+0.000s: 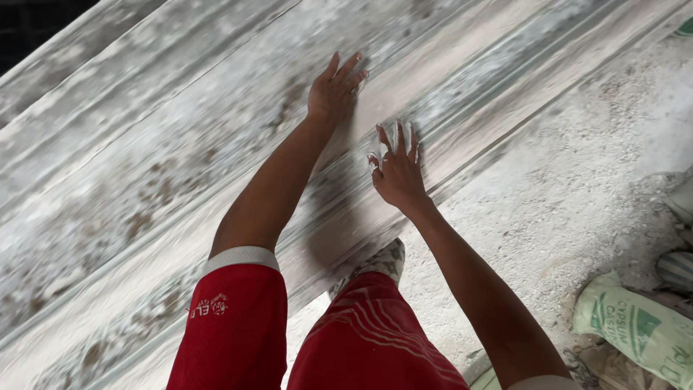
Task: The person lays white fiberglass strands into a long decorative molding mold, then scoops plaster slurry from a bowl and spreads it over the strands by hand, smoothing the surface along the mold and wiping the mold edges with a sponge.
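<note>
The long moulded plaster strip [216,144] lies flat along the casting bench, running slantwise from the lower left to the upper right, its ridges and grooves streaked grey and white and blotched with brown. It looks stiff but brittle to me, heavy for its length, and chalky enough to be slick under wet fingers; if it had to be lifted, I would judge the thick outer edges safer to hold than the thin ridges in the middle, with support at more than one place so it does not snap. The left hand [334,90] is spread flat on the surface, fingers stretched out and pressing on a ridge, gripping nothing. The right hand [397,170] rests just below it, fingers also splayed, the tips coated in white plaster and touching the groove; it too holds nothing. Both arms reach out from red sleeves. One foot in a spattered shoe [379,263] stands by the strip's near edge on the dusty floor [563,195], and sacks of powder [635,328] lie at the right.
</note>
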